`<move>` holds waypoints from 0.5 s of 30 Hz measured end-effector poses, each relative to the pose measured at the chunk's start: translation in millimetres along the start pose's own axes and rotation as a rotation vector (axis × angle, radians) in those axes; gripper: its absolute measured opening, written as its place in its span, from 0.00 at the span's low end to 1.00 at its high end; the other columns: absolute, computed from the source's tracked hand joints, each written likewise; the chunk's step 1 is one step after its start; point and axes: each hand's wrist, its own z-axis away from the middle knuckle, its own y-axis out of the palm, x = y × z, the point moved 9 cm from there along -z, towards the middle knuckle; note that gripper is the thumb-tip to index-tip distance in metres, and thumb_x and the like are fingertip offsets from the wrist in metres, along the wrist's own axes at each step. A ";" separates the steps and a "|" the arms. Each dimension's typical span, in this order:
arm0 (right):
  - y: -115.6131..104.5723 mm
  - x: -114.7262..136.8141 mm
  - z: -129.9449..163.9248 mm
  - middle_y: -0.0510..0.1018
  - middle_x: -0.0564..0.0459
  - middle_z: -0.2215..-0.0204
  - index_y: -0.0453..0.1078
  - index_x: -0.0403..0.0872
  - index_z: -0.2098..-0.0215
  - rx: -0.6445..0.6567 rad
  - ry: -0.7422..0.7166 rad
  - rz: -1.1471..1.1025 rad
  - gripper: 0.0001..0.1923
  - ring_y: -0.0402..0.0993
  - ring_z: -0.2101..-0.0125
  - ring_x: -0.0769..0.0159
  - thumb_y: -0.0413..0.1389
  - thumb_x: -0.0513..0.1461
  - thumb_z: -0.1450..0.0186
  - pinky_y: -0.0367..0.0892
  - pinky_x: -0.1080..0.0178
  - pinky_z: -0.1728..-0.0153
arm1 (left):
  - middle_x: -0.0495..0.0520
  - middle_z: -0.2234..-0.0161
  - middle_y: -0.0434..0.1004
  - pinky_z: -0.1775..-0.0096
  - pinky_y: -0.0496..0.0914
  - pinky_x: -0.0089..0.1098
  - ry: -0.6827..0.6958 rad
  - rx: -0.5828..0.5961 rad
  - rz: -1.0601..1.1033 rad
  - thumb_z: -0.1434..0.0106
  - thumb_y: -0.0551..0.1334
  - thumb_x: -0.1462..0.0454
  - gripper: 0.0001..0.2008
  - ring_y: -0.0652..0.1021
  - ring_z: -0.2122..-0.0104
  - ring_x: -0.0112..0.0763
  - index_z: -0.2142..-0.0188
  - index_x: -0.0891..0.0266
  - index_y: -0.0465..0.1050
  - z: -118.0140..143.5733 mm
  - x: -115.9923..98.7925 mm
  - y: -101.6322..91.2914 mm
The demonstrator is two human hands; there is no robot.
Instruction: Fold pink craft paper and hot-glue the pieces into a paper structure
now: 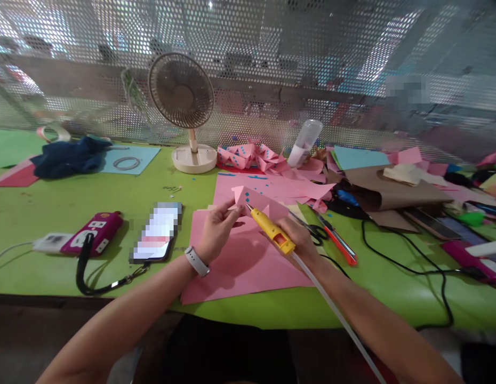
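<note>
Folded paper: a small pink piece (254,201) held up over the desk (72,197), pinched at its left edge in the grip of the left hand (216,230).
Glue gun: yellow (271,230), right hand (298,241) clenched around it, nozzle touching the fold.
Progress: folding looks done, gluing underway, I'd judge.
Beneath: a flat pink sheet (240,272).
Nearby: scissors (317,230), a phone (157,233), a fan (183,101).

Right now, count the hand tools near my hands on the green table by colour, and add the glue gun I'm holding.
Yellow: 1, the glue gun in the right hand, its tip at the folded pink paper pinched by the left hand.
Orange-red: 1, the utility knife.
Black: 1, the scissors.
Total: 3
</note>
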 end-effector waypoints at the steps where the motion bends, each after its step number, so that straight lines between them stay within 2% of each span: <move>1: 0.0 -0.2 -0.1 0.74 0.53 0.73 0.66 0.50 0.63 0.000 -0.001 0.003 0.01 0.72 0.73 0.64 0.54 0.38 0.35 0.67 0.62 0.71 | 0.57 0.61 0.82 0.60 0.75 0.34 0.000 0.000 0.002 0.42 0.67 0.52 0.25 0.80 0.58 0.38 0.50 0.63 0.73 0.1 0.0 0.1; 15: 1.8 1.4 -0.7 0.74 0.52 0.72 0.66 0.49 0.62 0.049 -0.002 -0.039 0.02 0.72 0.73 0.64 0.54 0.38 0.34 0.66 0.62 0.72 | 0.57 0.62 0.82 0.59 0.75 0.35 -0.007 -0.011 0.037 0.45 0.69 0.52 0.26 0.81 0.58 0.38 0.51 0.64 0.72 -1.9 4.7 -2.0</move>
